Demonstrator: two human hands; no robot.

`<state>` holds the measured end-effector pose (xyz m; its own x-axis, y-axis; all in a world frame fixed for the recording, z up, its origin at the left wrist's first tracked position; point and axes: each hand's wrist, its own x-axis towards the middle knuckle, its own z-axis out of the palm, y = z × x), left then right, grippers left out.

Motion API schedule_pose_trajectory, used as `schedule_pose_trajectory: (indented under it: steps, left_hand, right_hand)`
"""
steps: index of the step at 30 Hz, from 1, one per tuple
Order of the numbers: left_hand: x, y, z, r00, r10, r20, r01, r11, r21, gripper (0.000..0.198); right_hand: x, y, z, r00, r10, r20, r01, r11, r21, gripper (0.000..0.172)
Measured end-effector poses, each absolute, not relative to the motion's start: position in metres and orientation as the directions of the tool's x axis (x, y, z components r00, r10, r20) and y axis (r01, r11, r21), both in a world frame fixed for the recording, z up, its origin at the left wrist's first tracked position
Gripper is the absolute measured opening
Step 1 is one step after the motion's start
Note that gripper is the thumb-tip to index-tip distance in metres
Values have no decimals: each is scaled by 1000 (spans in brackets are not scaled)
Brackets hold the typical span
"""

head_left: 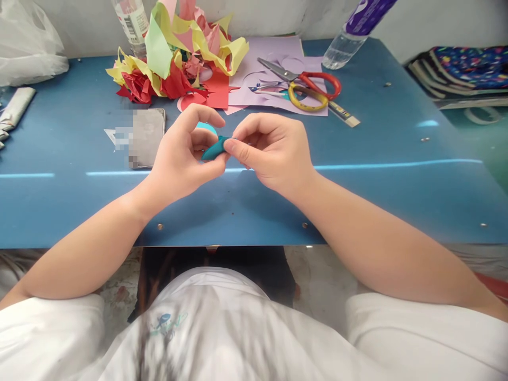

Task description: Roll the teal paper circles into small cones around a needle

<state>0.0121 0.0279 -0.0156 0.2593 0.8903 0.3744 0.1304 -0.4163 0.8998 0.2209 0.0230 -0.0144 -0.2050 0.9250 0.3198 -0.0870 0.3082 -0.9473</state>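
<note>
Between my hands, above the blue table (246, 211), is a small folded or curled piece of teal paper (214, 150). My right hand (278, 145) pinches its right end between thumb and fingers. The thumb and lower fingers of my left hand (182, 151) close around its left end, while the left index finger arches above it. A brighter turquoise paper piece (207, 127) shows just behind the left fingers, partly hidden; whether it lies on the table I cannot tell.
Crumpled red, pink and yellow paper (159, 79) lies at the back. Scissors (305, 84) rest on cut lilac paper (242, 98), beside a utility knife (344, 114). A flat grey object (148, 138) lies left. Two bottles (344, 48) and a plastic bag (32, 47) stand along the wall.
</note>
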Motion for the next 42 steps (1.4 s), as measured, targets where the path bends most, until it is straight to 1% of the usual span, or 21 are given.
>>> schedule_pose_trajectory:
  steps: [3,7,10,13,16,19,22,25,28,33,36,39,42]
  left_hand:
    - [13,31,-19,248,870,426,119,-464,878,53]
    - [13,34,-23,219,855,469,189,-509,840,61]
    - [12,33,-23,235,848,475,223,-523,822,52]
    - [11,31,-22,254,854,454,228,-508,830,44]
    - [12,29,-21,235,869,435,231,-485,843,45]
    - [14,30,-23,203,872,446,175,-480,860,48]
    - [15,32,-25,192,882,430,145,-459,876,50]
    - [16,31,-25,185,889,419,167,-449,878,50]
    - [17,29,-23,190,878,439,177,-470,865,47]
    - [15,36,-31,205,825,527,112,-554,825,39]
    - [11,49,-43,225,793,566,60,-591,805,41]
    - [10,55,-50,220,797,563,59,-587,808,39]
    - [12,48,-47,213,788,577,71,-602,795,37]
  right_hand:
    - [220,23,-14,-185,937,295,-87,284,-955,51]
    - [217,26,-16,-206,942,265,-119,245,-962,59]
    - [214,29,-18,-221,944,246,-140,219,-966,65]
    - [214,30,-19,-218,944,247,-133,222,-966,68]
    - [216,30,-19,-211,940,269,-148,242,-959,65]
    - [218,30,-17,-237,933,271,-165,236,-958,57]
    - [219,29,-16,-253,930,267,-149,236,-960,51]
    - [219,28,-15,-236,934,269,-139,242,-960,51]
    - [217,27,-14,-209,939,274,-136,250,-959,49]
    - [216,28,-19,-197,930,310,-135,287,-948,49]
    - [216,30,-22,-200,923,328,-149,302,-941,51]
    - [216,31,-22,-203,921,333,-198,294,-935,51]
    - [215,32,-22,-196,915,353,-261,299,-918,50]
